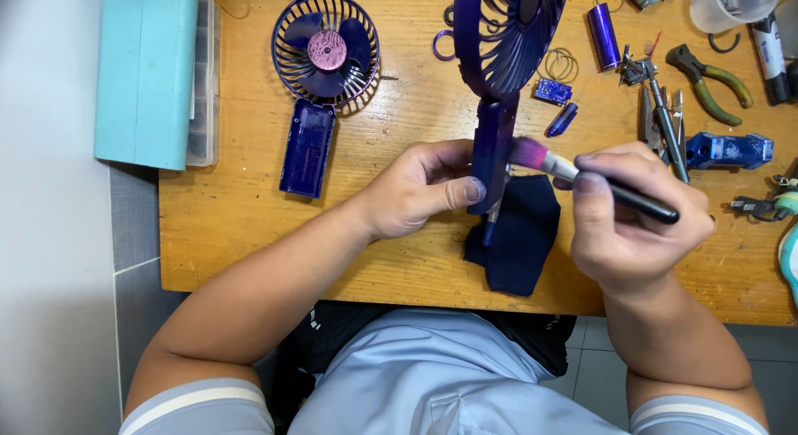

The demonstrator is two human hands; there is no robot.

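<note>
Your left hand (420,190) is closed on the handle of the purple fan (499,86), thumb on its near face and fingers behind. The fan stands upright over the wooden bench (249,227), its long axis running from the handle in your grip up to the round cage nearest the camera.

Your right hand (636,223) is closed in a pinch on the brush (594,181), thumb and forefinger on its black shaft. The brush lies nearly level, pointing left; its pink bristles touch the right edge of the handle, just above your left thumb. So the fan lies directly left of your right hand, and brush crosses handle nearly square.

A dark cloth (519,235) lies under the handle. A second fan (320,78), opened, lies flat well to the left; pliers (706,82) lie at the right.
</note>
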